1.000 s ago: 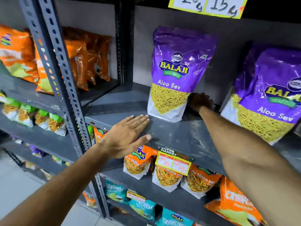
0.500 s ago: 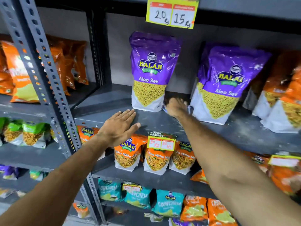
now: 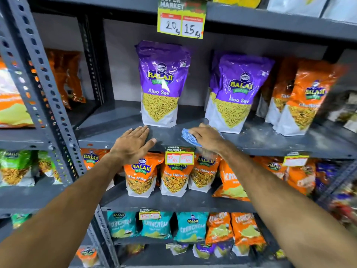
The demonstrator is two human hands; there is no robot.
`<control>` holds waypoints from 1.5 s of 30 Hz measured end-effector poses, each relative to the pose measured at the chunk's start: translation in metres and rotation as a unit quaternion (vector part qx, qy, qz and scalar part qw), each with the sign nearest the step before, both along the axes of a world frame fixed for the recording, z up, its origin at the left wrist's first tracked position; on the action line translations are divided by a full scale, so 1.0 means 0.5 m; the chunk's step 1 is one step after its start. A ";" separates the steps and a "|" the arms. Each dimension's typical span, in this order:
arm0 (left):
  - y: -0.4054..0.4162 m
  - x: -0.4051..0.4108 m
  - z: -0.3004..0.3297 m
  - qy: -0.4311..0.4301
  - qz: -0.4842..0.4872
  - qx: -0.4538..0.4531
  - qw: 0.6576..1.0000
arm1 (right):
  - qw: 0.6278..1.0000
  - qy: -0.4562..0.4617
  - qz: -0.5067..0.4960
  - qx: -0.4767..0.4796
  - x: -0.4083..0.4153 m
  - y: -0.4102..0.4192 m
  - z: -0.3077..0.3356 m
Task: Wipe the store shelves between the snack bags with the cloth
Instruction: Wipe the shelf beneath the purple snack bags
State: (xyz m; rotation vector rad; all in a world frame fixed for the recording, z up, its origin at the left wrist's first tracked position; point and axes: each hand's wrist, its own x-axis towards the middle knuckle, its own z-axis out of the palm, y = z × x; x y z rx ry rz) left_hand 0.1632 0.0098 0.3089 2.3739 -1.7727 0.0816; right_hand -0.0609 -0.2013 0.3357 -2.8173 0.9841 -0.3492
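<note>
1. Grey metal shelf [image 3: 251,141]: dusty surface; front edge carries a price tag [image 3: 180,155].
2. Two purple Aloo Sev bags stand upright on it, left bag [image 3: 160,84] and right bag [image 3: 234,93], well apart.
3. Left hand [image 3: 133,145]: flat, fingers extended, palm resting on the shelf's front edge, holding nothing.
4. Right hand [image 3: 207,137]: closed over the blue cloth [image 3: 188,137], pressing it to the shelf in the gap between the bags, near the front.
</note>
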 end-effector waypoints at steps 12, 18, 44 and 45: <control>-0.010 -0.005 -0.002 -0.011 -0.002 -0.002 1.000 | 0.988 -0.059 0.113 0.081 0.045 0.002 0.069; -0.015 0.005 -0.001 -0.019 0.004 -0.002 1.000 | 0.982 -0.043 0.168 0.070 0.068 -0.015 0.034; -0.019 -0.013 -0.005 -0.005 0.007 0.006 1.000 | 0.974 -0.069 0.189 0.105 0.021 0.004 0.073; -0.020 -0.013 -0.003 -0.004 0.005 0.005 1.000 | 0.972 -0.063 0.196 0.112 0.049 0.016 0.071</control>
